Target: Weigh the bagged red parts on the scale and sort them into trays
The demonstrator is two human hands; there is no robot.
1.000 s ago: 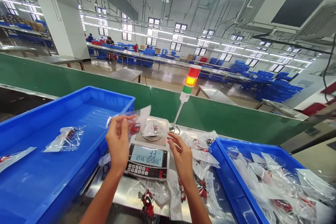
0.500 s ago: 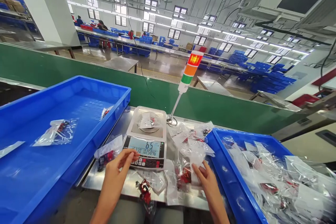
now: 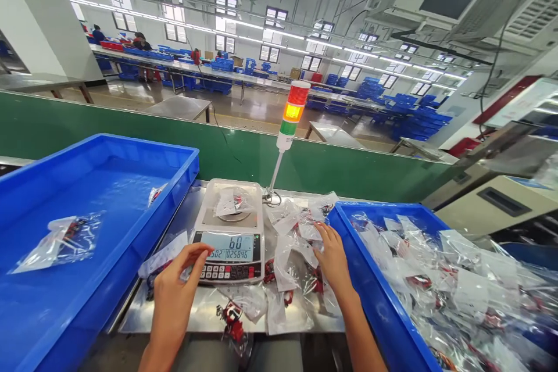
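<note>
Head view: L hand (image 3: 176,296) sits low over the steel bench (image 3: 192,319), fingers (image 3: 200,251) loosely extended, moderately spread, tips just by the lower-left edge of the digital counting scale (image 3: 229,256), nothing visibly pinched. Nearest thing to L hand = clear poly bag w/ white label (image 3: 163,256), partly under the fingers, long axis diagonal, low end L, high end toward the scale; L hand clearly the nearer hand to it. R hand (image 3: 333,261) is over on the far side of the scale, fingers (image 3: 325,235) close together, pointing fwd and down onto a heap of loose clear bags w/ red parts (image 3: 290,250); can't tell if they're gripping a bag edge or only resting. Those bags lie mostly front-to-back btw scale and R blue tray (image 3: 383,290), which is full of more bags. Another bag (image 3: 231,202) sits on the scale pan, display reads 60. One red-part bag (image 3: 231,317) lies at the bench front. L blue tray (image 3: 108,142) holds a few bags. Stack light (image 3: 292,110) shows amber.
</note>
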